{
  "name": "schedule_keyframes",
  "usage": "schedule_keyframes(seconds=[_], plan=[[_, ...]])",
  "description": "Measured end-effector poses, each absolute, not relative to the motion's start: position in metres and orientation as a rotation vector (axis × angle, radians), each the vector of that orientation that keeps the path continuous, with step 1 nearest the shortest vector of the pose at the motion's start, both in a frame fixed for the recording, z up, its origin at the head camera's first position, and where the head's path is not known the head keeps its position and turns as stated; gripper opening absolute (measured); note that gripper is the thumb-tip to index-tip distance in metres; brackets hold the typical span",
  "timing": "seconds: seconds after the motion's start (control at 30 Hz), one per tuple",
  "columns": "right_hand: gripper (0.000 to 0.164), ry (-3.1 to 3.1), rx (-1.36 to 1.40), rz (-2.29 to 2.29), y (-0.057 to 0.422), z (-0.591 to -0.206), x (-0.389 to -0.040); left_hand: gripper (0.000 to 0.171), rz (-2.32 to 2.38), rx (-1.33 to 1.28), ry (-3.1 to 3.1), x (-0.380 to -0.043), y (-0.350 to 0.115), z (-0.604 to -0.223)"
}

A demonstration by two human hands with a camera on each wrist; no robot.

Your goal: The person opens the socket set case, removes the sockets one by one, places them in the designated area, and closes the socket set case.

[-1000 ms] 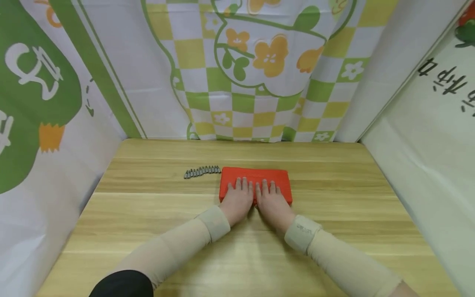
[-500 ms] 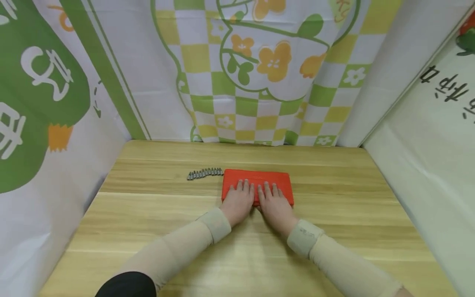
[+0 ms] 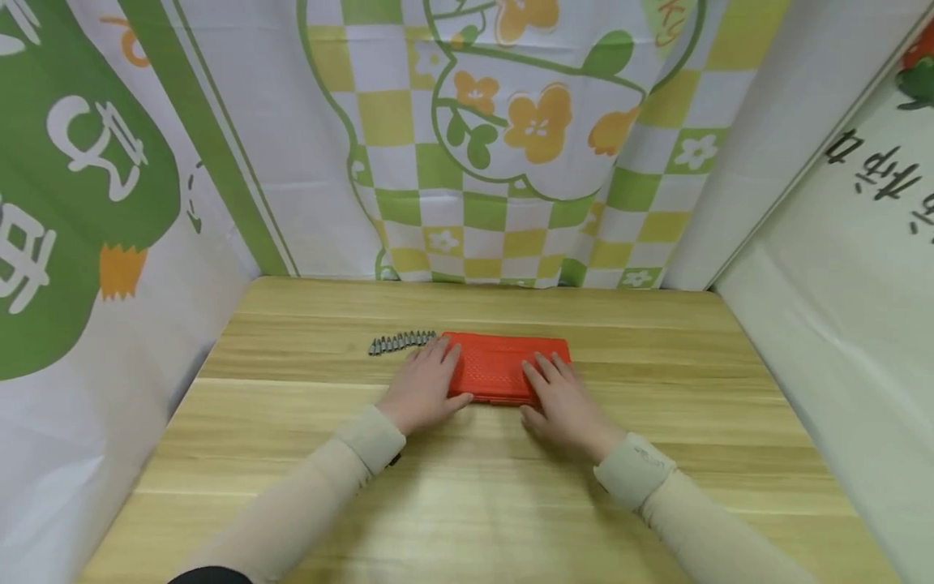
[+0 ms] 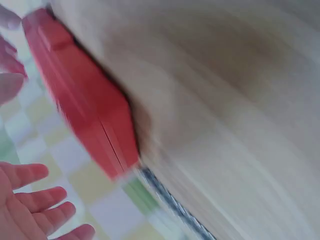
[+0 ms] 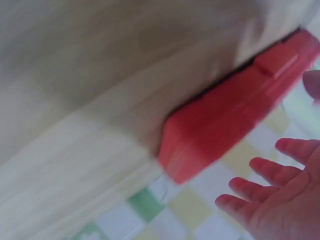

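Observation:
A closed red plastic case [image 3: 490, 369] with a textured lid lies flat on the wooden table. My left hand [image 3: 422, 388] is at its left end, fingers extended and slightly spread. My right hand [image 3: 571, 405] is over its right end, fingers extended too. In the left wrist view the left fingers [image 4: 45, 200] are straight, with a gap between them and the red case [image 4: 85, 100]. The right wrist view likewise has the right fingers [image 5: 265, 175] apart from the case [image 5: 215, 120]. Beside the case's left end stand several small grey screwdriver bits [image 3: 401, 342] in a curved row.
The light wooden table [image 3: 657, 454] runs back to a hanging checkered cloth [image 3: 511, 195] with flowers. White printed sheets flank it, the left sheet [image 3: 197, 243] bearing green shapes and the right sheet [image 3: 817, 308] dark lettering.
Both hands have moved apart from the middle of the lid, the left one to the left end and the right one to the right. The case stays where it was, more of its lid showing.

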State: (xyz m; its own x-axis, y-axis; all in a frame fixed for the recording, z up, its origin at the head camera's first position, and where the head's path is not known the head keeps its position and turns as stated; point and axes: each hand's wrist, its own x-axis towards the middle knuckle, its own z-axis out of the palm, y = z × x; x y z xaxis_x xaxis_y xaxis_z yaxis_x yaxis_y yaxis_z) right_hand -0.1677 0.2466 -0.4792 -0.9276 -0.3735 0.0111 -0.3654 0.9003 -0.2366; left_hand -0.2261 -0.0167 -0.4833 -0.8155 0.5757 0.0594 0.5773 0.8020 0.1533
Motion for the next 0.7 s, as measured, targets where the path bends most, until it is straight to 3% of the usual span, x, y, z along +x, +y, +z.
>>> schedule_keyframes(seconds=[0.33,0.5,0.7], plan=[[0.08,3.121,-0.609,-0.426,0.304,-0.47,-0.156,0.103,-0.416,-0.793,-2.983,-0.222,-0.099,-0.477],[0.088,3.122,-0.569,-0.341,0.323,-0.473,-0.15,0.118,-0.348,-0.797,-3.053,-0.214,-0.113,-0.486],[0.106,3.029,-0.512,-0.244,0.337,-0.484,-0.148,0.122,-0.289,-0.821,-3.109,-0.208,-0.113,-0.496]])
